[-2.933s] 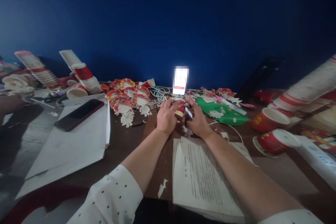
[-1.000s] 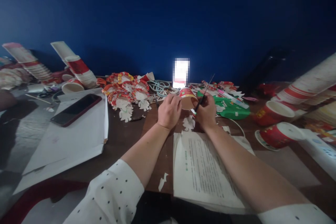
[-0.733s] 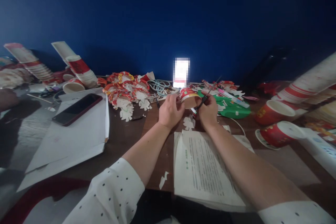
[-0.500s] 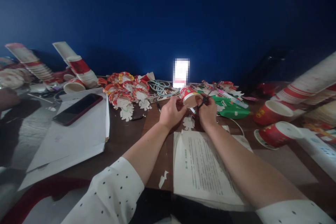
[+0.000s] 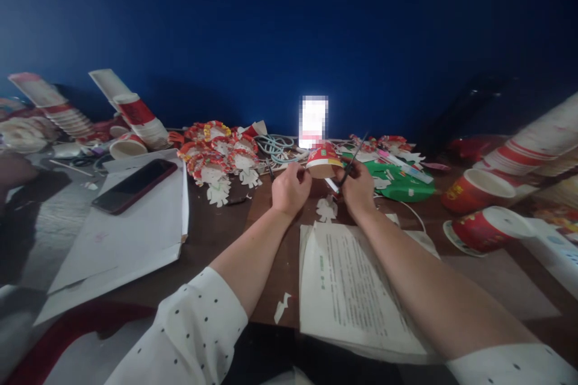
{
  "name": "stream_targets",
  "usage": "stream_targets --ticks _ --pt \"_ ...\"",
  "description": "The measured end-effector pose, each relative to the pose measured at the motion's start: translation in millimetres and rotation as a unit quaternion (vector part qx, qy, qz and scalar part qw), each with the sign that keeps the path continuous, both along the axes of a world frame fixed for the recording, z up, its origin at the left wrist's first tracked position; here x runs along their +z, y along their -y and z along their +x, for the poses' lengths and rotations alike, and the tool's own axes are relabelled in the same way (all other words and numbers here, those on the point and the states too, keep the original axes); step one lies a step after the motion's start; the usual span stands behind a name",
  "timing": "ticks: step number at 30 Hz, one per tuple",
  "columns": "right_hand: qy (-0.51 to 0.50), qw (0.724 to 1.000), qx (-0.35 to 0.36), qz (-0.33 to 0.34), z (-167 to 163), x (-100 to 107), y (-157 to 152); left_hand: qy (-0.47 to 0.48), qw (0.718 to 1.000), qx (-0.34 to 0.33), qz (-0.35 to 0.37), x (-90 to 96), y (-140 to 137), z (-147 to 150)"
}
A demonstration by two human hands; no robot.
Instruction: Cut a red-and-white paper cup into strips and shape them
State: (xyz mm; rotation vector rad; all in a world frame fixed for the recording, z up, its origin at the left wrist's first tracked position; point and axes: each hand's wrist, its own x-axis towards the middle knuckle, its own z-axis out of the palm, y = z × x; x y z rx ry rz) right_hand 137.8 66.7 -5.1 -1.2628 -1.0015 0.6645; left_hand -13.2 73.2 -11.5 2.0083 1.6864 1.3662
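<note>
A red paper cup [image 5: 324, 159], its open side turned down towards me, is held up in front of the bright screen. My left hand [image 5: 289, 189] is closed on the cup's left edge. In my right hand [image 5: 359, 189] is a pair of dark scissors [image 5: 360, 149], their tip pointing up and away; the fingers close round the handles beside the cup's right edge. Below the hands lies a white paper cutout [image 5: 326, 209]. A small white strip [image 5: 332, 185] shows between the hands under the cup.
Printed sheets [image 5: 338, 283] lie before me. To the left are a phone [image 5: 135, 185] on a white box [image 5: 149, 234] and a heap of red paper cutouts [image 5: 217, 150]. Red cups [image 5: 478, 191] and stacked cups [image 5: 533, 138] stand right, a green sheet [image 5: 409, 186] nearer the middle. A lit screen [image 5: 313, 120] stands behind.
The cup has turned so its opening faces more downward. The scissors have swung more upright in my right hand. My left hand has shifted slightly left.
</note>
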Motion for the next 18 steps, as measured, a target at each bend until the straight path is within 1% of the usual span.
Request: stream_targets --ticks 4,10,14,18 --pt "0.010 1.000 0.001 0.008 2.9 -1.6 -2.0 0.027 0.999 0.015 -0.044 1.2 -1.3 -2.3" --pt "0.028 0.996 0.077 0.027 -0.8 0.2 2.1 0.091 0.991 0.026 -0.091 -2.5 -7.6 -7.3" --pt "0.030 0.994 0.097 0.033 -3.9 -2.6 1.4 0.144 0.981 -0.001 -0.129 -1.9 -8.4 -8.2" --pt "0.026 0.993 0.098 0.058 -5.9 -4.4 -1.1 0.196 0.963 -0.051 -0.176 3.8 -6.6 -6.5"
